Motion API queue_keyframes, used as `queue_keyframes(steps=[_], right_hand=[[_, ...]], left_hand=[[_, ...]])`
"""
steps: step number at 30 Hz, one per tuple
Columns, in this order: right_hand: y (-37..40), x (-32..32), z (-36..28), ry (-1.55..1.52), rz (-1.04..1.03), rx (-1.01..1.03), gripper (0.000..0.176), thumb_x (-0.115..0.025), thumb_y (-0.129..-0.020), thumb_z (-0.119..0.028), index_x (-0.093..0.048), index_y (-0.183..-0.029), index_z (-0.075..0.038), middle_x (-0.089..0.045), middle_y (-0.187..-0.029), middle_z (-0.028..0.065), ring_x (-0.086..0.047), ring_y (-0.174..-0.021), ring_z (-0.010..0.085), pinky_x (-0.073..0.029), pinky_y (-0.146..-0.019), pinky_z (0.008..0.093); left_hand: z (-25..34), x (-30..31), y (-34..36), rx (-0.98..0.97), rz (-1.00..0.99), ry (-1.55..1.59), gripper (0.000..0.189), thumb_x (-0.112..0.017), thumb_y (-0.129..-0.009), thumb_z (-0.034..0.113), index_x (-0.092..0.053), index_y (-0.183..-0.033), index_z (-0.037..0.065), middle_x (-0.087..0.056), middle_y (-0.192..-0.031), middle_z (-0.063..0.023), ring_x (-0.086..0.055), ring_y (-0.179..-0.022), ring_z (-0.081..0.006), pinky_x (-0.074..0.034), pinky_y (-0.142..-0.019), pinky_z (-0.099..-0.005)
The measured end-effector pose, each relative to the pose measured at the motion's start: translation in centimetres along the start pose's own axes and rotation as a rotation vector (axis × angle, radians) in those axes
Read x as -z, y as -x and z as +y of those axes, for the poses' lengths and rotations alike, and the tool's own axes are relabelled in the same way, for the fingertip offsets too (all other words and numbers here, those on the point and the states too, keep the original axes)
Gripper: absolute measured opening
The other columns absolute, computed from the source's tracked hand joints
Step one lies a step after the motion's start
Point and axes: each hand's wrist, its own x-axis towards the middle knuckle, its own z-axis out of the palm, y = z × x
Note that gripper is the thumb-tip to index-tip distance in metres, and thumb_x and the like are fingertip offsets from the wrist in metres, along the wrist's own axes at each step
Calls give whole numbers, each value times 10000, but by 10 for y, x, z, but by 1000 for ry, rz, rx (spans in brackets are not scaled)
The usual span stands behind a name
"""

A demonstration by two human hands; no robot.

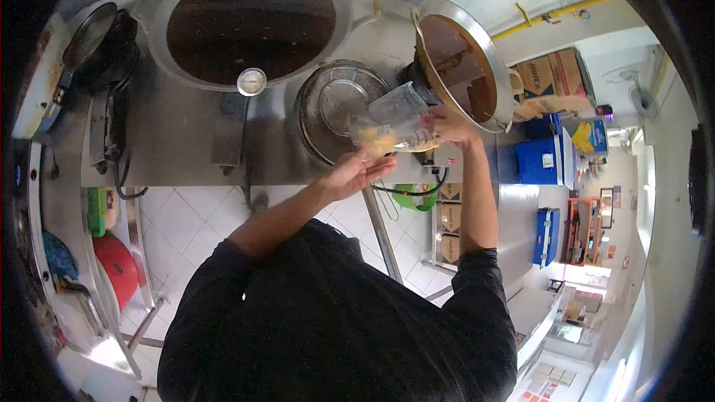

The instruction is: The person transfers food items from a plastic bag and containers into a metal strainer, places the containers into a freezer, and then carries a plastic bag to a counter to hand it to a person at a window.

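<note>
A clear plastic bag (pixel 395 115) with something yellowish at its bottom is held between both hands over the counter's front edge. My right hand (pixel 451 128) grips the bag's right side with closed fingers. Under its lower left end lies my left hand (pixel 361 173), palm up, fingers stretched out against the plastic. Behind the bag sits a round metal strainer (pixel 335 97). Just beyond my right hand, a metal pan (pixel 488 48) holds brown liquid. At the back left stands a large pan (pixel 160 37) of dark brown liquid, with a round dial thermometer (pixel 252 82) at its near rim.
Black burner equipment (pixel 104 52) stands at the far left. Blue coolers (pixel 538 162) and cardboard boxes (pixel 547 78) are at the right. Under the counter are a red tub (pixel 115 272), a green basket (pixel 413 197) and more boxes (pixel 450 216). A black hose hangs at the counter's edge.
</note>
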Motion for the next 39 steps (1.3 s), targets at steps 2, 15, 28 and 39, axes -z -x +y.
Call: queue_keyframes(steps=[2, 15, 28, 39], right_hand=[[-15, 8, -11, 141, 46, 3, 360, -674, -861, -335, -679, -972, 8, -620, -754, 56, -599, -640, 153, -492, -539, 318], [-1, 34, -59, 306, -107, -50, 271, -628, -928, -278, -674, -949, -12, -663, -782, 31, -586, -634, 96, -465, -489, 241], [-8, -3, 42, 164, -32, -74, 262, -617, -923, -208, -681, -914, 46, -677, -760, 94, -612, -623, 140, -511, -502, 291], [-5, 16, 15, 109, 84, 77, 223, -648, -901, -169, -702, -860, 42, -625, -671, 17, -531, -571, 96, -414, -520, 276]], left_hand=[[-4, -6, -3, -15, 2, 26, 651, -255, -1031, 473, -361, -1387, -61, -559, -1302, -196, -575, -1183, -281, -491, -1027, -345], [-1, -20, 0, 78, 141, -105, 433, -312, -1066, 344, -332, -1368, 34, -555, -1309, -187, -634, -1057, -236, -565, -886, -309], [-10, 4, 7, 80, 227, -248, 347, -481, -1023, 199, -499, -1272, -43, -622, -1242, -138, -598, -1126, -223, -496, -912, -297], [-17, -11, 14, 41, 173, -227, 298, -452, -1040, 212, -531, -1213, -16, -578, -1308, -143, -568, -1180, -222, -486, -957, -307]])
